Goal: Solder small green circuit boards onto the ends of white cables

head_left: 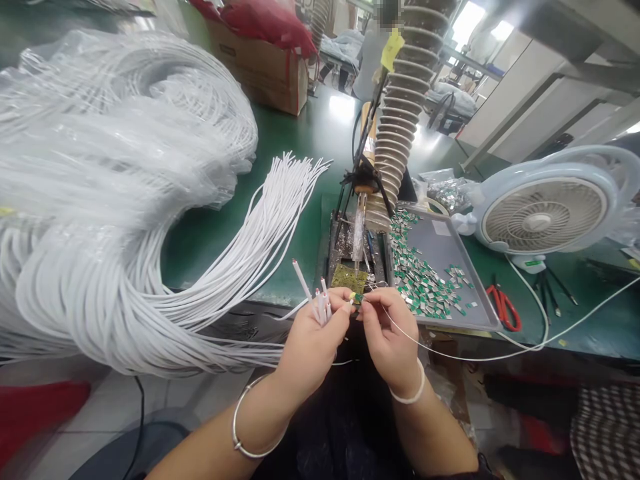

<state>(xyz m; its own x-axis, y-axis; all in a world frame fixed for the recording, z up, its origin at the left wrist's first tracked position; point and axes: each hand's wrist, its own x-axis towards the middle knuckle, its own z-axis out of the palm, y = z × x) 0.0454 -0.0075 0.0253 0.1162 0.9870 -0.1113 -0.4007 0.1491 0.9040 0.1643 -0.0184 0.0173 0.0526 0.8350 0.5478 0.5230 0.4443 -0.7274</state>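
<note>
My left hand [313,337] is closed around several white cables [323,303], whose cut ends stick up above the fist. Its thumb and forefinger meet at a small green circuit board [358,299]. My right hand [393,337] pinches at the board from the other side; the fingertips partly hide it. A thin pale wire [450,357] comes in from the right and runs up over the right fingers. Just beyond the hands, a soldering iron [359,230] points tip down from a stand over a yellowish pad [349,277].
A large bundle of white cables [210,287], partly in plastic, covers the left of the green bench. A grey tray [477,293] holds many small green-and-silver boards. Red-handled pliers [505,308] and a fan [543,213] stand right. A ribbed hose [405,100] hangs behind the iron.
</note>
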